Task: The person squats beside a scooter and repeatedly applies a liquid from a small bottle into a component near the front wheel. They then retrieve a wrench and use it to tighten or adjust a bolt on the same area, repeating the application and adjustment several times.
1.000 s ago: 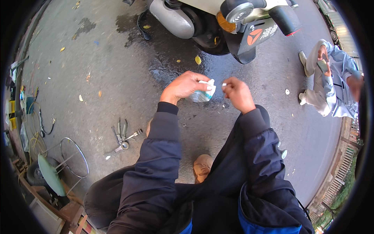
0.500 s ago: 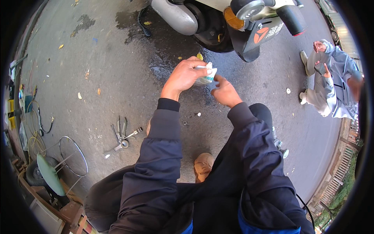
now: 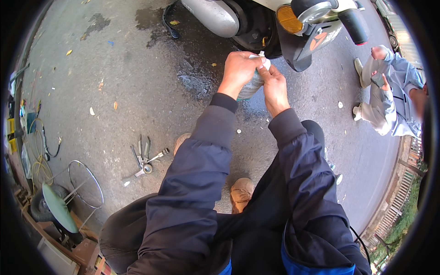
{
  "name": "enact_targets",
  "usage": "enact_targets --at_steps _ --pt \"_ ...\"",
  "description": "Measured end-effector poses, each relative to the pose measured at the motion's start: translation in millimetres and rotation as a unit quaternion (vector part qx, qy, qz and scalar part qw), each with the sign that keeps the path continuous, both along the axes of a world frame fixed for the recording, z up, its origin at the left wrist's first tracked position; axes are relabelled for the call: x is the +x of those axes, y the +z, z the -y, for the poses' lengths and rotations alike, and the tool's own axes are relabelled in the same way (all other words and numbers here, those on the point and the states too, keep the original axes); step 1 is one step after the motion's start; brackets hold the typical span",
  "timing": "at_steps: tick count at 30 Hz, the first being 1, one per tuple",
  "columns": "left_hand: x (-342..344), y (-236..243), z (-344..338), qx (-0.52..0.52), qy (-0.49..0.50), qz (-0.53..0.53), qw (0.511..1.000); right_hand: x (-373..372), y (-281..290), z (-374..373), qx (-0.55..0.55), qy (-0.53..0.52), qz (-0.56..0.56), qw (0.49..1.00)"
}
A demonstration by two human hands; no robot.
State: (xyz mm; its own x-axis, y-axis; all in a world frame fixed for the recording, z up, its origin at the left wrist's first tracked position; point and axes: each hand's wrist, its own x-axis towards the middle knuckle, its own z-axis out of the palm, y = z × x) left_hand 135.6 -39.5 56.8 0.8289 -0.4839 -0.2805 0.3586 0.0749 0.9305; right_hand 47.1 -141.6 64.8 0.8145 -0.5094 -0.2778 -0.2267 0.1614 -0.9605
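The fingers of the left hand (image 3: 238, 69) are drawn in around the upper edge of a soft white-and-teal pouch (image 3: 250, 87), the thumb laid toward its white spout (image 3: 261, 54); those of the right hand (image 3: 275, 88) are closed in against the pouch's right side, thumb tip close to the left one, so both grip it and neither shows a clear gap. The pouch sits between the two sets of fingers, its body hanging below them. The main danger looks to be squeezing: the wall seems flexible, so pressure from both sides could push contents out through the spout, if it is uncapped, which is too small to tell. Just beyond the fingertips is the scooter wheel (image 3: 255, 37), so a spurt might land there; a wet grip could then let the pouch slip onto the damp pavement (image 3: 195, 81) beneath. Nearer the body than the fingers, a small white round piece (image 3: 239, 131) lies loose on the ground, easily kicked away by the brown shoe (image 3: 241, 192) should the foot shift.
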Motion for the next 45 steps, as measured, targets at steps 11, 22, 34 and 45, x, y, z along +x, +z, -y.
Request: enact_targets --at_steps 11,22,34,45 --pt "16 -11 18 -0.009 0.013 -0.016 1.0 18 -6 18 -0.052 -0.012 -0.016 0.998" --pt "30 -4 14 -0.047 -0.008 -0.075 0.996 31 -1 -14 -0.205 -0.142 0.019 0.968" --pt "30 -3 22 -0.046 0.03 0.128 0.99 41 0 -12 -0.276 -0.179 0.026 0.944" --pt "35 12 13 0.055 0.003 0.238 0.97 47 -2 -16 -0.082 -0.211 0.079 0.971"
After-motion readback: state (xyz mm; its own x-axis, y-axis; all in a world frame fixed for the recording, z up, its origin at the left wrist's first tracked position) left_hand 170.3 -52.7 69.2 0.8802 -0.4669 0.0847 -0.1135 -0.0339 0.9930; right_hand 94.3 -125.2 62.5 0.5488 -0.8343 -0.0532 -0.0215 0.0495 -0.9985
